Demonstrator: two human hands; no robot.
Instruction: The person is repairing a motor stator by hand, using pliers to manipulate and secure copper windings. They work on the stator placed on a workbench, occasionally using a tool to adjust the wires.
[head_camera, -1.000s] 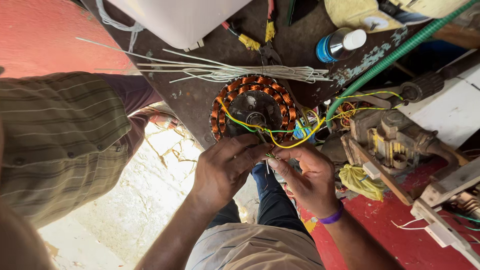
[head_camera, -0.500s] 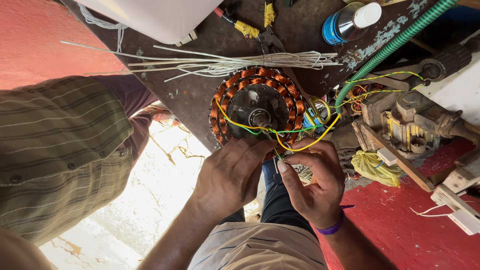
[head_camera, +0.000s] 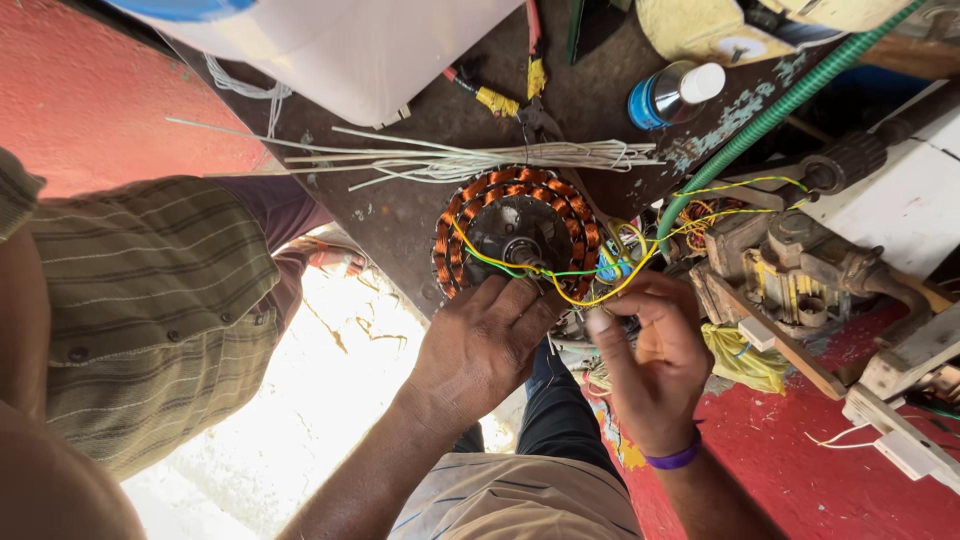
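A round motor stator with copper windings (head_camera: 515, 232) lies on a dark metal table (head_camera: 410, 215). Yellow and green wires (head_camera: 600, 290) run across it toward the right. My left hand (head_camera: 485, 335) rests on the stator's near edge, fingers curled against the windings. My right hand (head_camera: 650, 355), with a purple band at the wrist, pinches the yellow and green wires just right of the stator.
A bundle of white wire strands (head_camera: 450, 160) lies behind the stator. A white container (head_camera: 350, 50) and a blue spray can (head_camera: 670, 92) stand at the back. A green hose (head_camera: 770, 115) and a machine (head_camera: 800, 270) sit right. Another person in a striped shirt (head_camera: 140, 310) is left.
My right hand has shifted right and up along the wires, its fingers now closed on them. My left hand stays on the stator. The view has moved slightly.
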